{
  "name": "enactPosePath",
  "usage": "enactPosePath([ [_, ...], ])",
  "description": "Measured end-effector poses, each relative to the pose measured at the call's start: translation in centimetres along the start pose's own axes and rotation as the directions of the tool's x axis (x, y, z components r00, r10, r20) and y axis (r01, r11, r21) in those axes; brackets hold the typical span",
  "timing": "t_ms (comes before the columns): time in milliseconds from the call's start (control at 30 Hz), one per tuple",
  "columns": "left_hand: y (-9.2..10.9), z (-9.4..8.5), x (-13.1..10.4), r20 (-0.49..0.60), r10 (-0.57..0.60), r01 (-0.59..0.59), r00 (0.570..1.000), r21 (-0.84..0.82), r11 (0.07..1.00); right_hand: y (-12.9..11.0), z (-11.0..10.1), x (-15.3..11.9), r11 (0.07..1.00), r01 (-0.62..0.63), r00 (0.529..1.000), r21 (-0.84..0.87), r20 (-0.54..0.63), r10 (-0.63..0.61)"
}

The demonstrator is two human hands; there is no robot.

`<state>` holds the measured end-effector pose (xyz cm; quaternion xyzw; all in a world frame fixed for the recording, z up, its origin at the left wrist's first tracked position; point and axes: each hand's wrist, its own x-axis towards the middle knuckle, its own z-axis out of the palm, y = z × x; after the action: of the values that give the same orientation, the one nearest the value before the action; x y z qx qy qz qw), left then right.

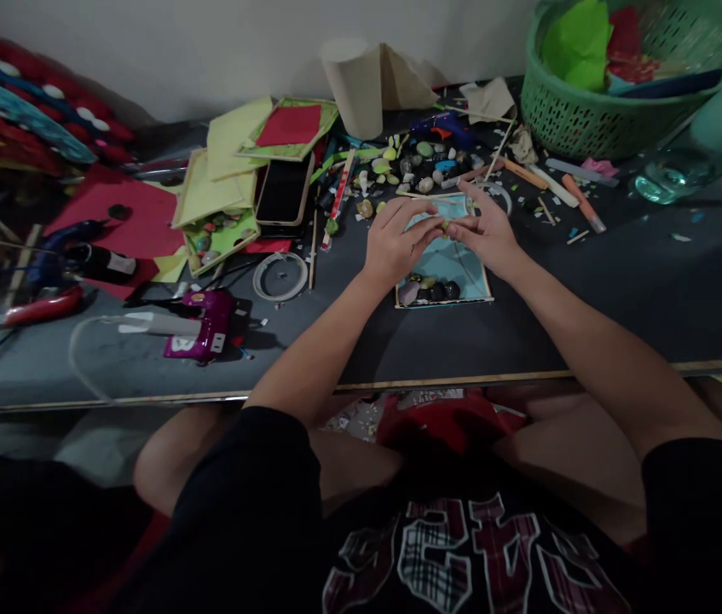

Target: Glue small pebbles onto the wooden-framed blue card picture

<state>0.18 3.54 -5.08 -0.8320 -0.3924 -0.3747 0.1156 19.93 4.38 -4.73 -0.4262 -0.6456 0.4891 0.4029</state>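
My left hand (397,240) and my right hand (489,230) meet fingertip to fingertip, pinching a small yellow-green piece (444,226) between them. Fingers cover most of it, so its kind is unclear; it looks like a small pebble. Below lies a light blue panel (469,286) with a thin pale stick frame. Along its near edge rest several pebbles (437,292), black, greyish and olive. A thin dark line runs down the panel under my right hand. Beyond my hands spreads a pile of painted and dark pebbles (424,164).
A purple glue gun (210,324) and a tape roll (280,276) lie left, near a phone (285,189) and framed yellow panels (239,183). Behind stand a paper cup (354,89) and a blue glue gun (443,130). A green basket (565,115), a bottle (686,153) and markers (583,203) occupy the right.
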Motion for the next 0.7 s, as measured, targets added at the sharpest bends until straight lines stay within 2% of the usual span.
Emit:
enactPosePath([
  [200,0.15,-0.24,-0.09,-0.031,0.051,-0.05,0.998,0.044,0.998,0.73,-0.41,0.42,1.0,0.018,1.0,0.002,0.003,-0.018],
  [467,0.54,-0.27,-0.48,0.004,-0.016,0.016,1.0,0.007,1.0,0.91,-0.43,0.52,1.0,0.007,1.0,0.018,0.0,-0.007],
  [700,0.77,-0.19,-0.16,-0.032,0.032,-0.03,0.999,0.046,0.998,0.33,-0.34,0.27,0.998,0.018,0.999,0.052,0.044,-0.02],
])
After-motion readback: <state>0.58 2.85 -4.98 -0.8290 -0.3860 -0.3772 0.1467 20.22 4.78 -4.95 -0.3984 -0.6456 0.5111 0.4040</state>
